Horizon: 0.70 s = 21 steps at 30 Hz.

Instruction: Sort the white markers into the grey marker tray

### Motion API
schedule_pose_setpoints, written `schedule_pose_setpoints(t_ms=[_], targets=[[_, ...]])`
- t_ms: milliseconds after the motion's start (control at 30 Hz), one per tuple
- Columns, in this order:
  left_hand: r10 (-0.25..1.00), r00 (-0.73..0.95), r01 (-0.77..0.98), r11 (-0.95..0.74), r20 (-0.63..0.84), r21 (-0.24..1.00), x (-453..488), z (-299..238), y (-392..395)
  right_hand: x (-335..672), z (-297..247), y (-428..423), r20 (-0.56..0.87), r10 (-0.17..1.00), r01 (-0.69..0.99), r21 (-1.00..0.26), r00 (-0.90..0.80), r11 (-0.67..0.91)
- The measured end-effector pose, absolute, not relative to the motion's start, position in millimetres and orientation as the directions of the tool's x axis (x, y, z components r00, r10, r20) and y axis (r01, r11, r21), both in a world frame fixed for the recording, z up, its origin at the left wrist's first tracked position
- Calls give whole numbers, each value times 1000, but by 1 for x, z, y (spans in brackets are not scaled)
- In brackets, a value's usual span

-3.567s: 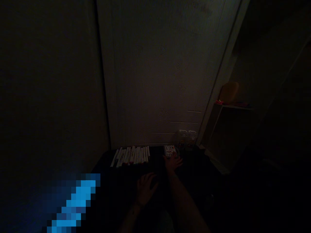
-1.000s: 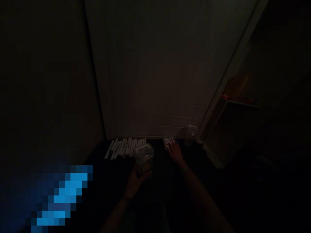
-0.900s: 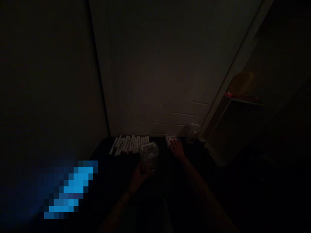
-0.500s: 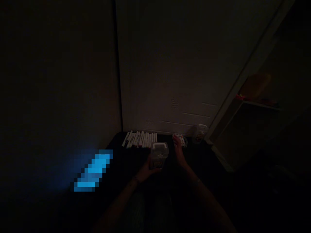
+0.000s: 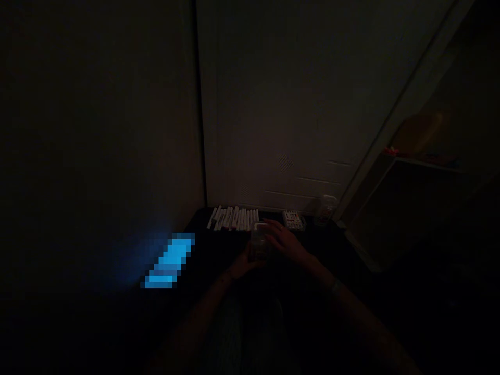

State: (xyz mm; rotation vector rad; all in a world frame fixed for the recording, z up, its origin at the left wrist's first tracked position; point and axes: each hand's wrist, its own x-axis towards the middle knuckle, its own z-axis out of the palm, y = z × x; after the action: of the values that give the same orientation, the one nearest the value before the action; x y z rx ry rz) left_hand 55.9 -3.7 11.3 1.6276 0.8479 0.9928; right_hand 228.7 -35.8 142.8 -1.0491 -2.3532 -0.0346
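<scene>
The scene is very dark. My left hand (image 5: pixel 242 263) is wrapped around the lower part of a clear plastic box (image 5: pixel 258 247) with a lid and a pale handle on top. Over the lid's right side lies my right hand (image 5: pixel 284 239), its fingers across the top and the thumb along the upper side. The box's contents are too dark to make out. Just beyond it, several white markers (image 5: pixel 234 219) lie side by side on the dark table.
A small pack with a white, dotted face (image 5: pixel 292 220) lies right of the markers. Another clear container (image 5: pixel 326 208) stands by the wall (image 5: pixel 269 130). A pixelated glowing blue screen (image 5: pixel 170 260) is at the left, a shelf unit (image 5: pixel 394 161) at the right.
My right hand has moved left from beside the small pack onto the box's lid, uncovering the pack. My left hand keeps hold of the box. The view has shifted slightly.
</scene>
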Motion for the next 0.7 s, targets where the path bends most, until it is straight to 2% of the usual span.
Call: schedule_pose_setpoints(t_ms=[133, 233, 333, 467, 533, 600, 700], targets=[[879, 432, 69, -256, 202, 964, 56, 10, -3, 235, 139, -42, 602, 612, 762, -10, -512, 648], [877, 434, 127, -285, 205, 950, 55, 9, -4, 244, 129, -43, 568, 504, 701, 195, -651, 686], [876, 446, 177, -289, 185, 941, 55, 6, -7, 247, 118, -35, 593, 440, 677, 256, -674, 690], [876, 440, 134, -282, 198, 950, 57, 3, -11, 241, 112, -22, 690, 457, 747, 185, -562, 639], [874, 438, 83, -275, 213, 958, 58, 2, -11, 240, 115, -17, 694, 479, 780, 193, -537, 595], [877, 428, 50, -264, 218, 963, 59, 3, -10, 240, 124, -15, 650, 511, 797, 262, -563, 545], [883, 409, 23, -261, 229, 965, 61, 5, -8, 238, 143, -11, 488, 567, 748, 438, -664, 499]])
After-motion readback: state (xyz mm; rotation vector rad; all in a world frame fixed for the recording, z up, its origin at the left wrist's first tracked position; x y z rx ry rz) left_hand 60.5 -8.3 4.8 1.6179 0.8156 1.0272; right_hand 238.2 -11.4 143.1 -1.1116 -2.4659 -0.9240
